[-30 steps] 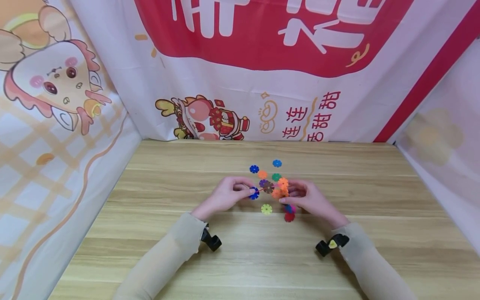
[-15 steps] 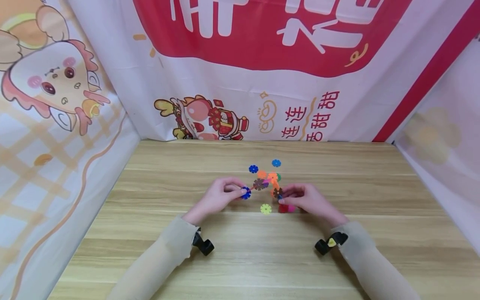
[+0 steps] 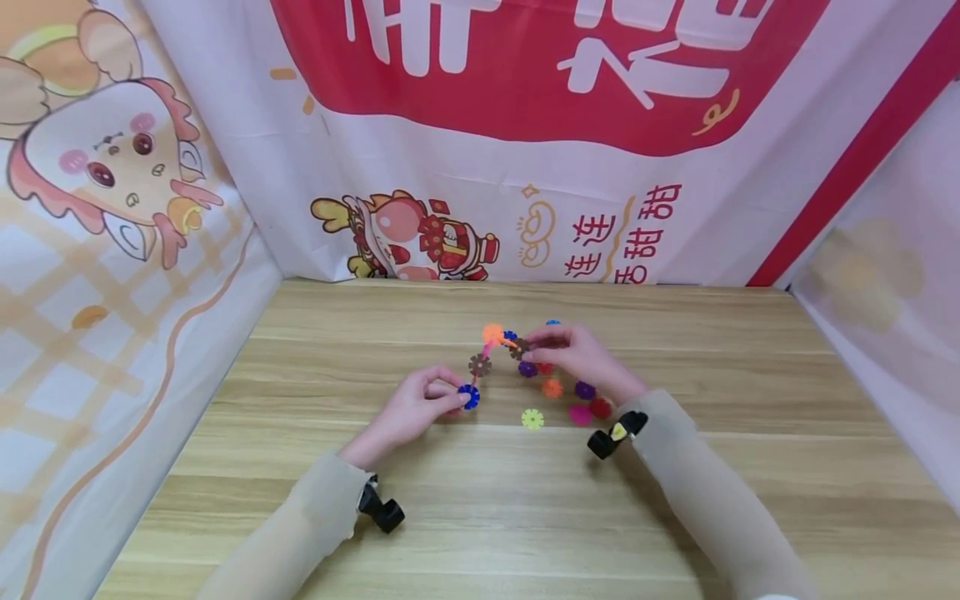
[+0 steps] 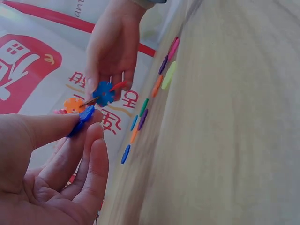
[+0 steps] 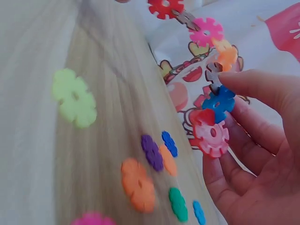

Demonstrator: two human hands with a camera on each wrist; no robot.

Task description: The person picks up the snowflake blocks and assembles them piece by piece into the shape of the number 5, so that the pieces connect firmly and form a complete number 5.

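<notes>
A chain of interlocking plastic snowflake discs [image 3: 480, 365] arches between the two hands. My left hand [image 3: 408, 410] pinches the dark blue disc [image 4: 82, 121] at one end between thumb and fingers. The right hand [image 3: 573, 354] grips the chain farther along, its thumb at a brown disc [image 5: 214, 74]. Beside that thumb, the right wrist view shows a blue disc [image 5: 219, 105] and a pink disc [image 5: 214, 139] joined on. Toward the left hand the chain continues through an orange disc [image 3: 492, 333], another pink disc [image 5: 206, 32] and a red disc [image 5: 164, 7].
Loose discs lie flat on the wooden table [image 3: 480, 517]: yellow-green [image 3: 532, 418], orange [image 3: 552, 387], purple [image 3: 585, 389], bright pink [image 3: 580, 414] and several others. A printed cloth [image 3: 420, 158] hangs behind the table, with more cloth at both sides.
The hands have drawn apart: my left hand moved left and slightly nearer, the right hand farther back and left. The chain between them now stretches into an arch.
</notes>
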